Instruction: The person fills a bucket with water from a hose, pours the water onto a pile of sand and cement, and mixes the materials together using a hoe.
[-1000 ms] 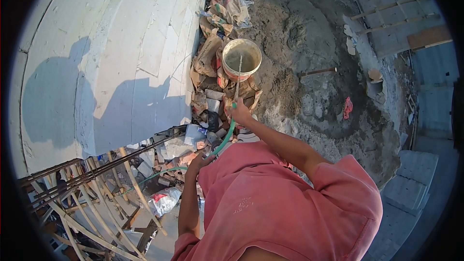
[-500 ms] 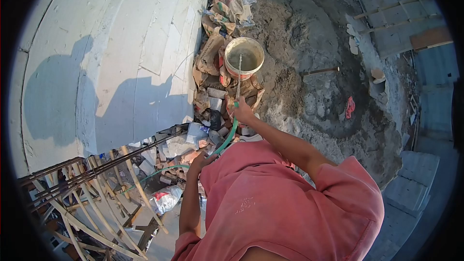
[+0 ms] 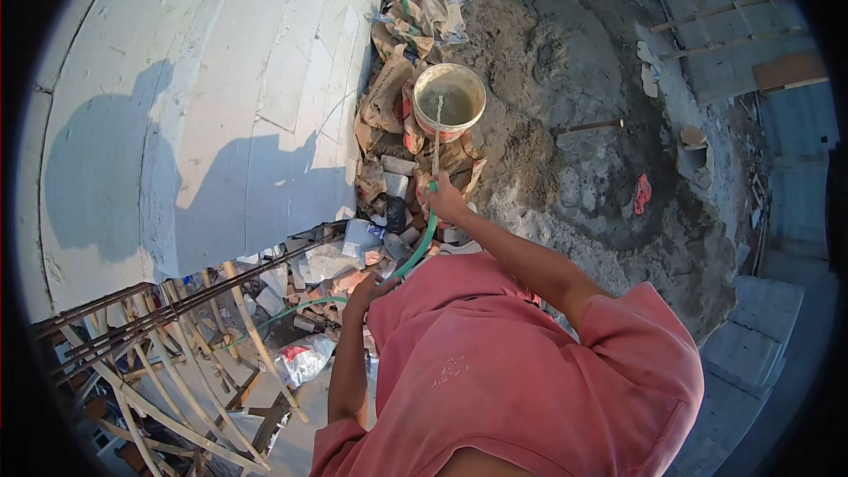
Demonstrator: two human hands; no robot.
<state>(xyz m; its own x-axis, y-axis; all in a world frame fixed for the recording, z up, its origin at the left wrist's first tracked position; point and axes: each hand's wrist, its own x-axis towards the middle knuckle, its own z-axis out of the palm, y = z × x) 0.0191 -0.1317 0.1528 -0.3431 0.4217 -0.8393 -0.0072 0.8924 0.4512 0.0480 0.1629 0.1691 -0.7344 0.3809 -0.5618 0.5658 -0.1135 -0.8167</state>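
A green hose (image 3: 419,252) runs between my two hands, and water streams from its end into a white bucket (image 3: 429,132) with a red band. My right hand (image 3: 447,200) is closed round the hose close to its outlet, just below the bucket. Lower and to the left, my left hand (image 3: 372,290) is wrapped round the same hose beside my red shirt. Cloudy water (image 3: 455,106) stands inside the bucket, which sits upright among torn paper sacks (image 3: 386,97).
A pale block wall (image 3: 256,79) rises on the left. Rebar and bamboo poles (image 3: 252,327) lie below it, beside brick rubble. Wet grey mortar (image 3: 574,62) spreads to the right, with a wooden handle (image 3: 590,126) and a red scrap (image 3: 641,194) on it.
The view has shifted very slightly. Both hands keep their hold on the hose, and water still flows into the bucket.
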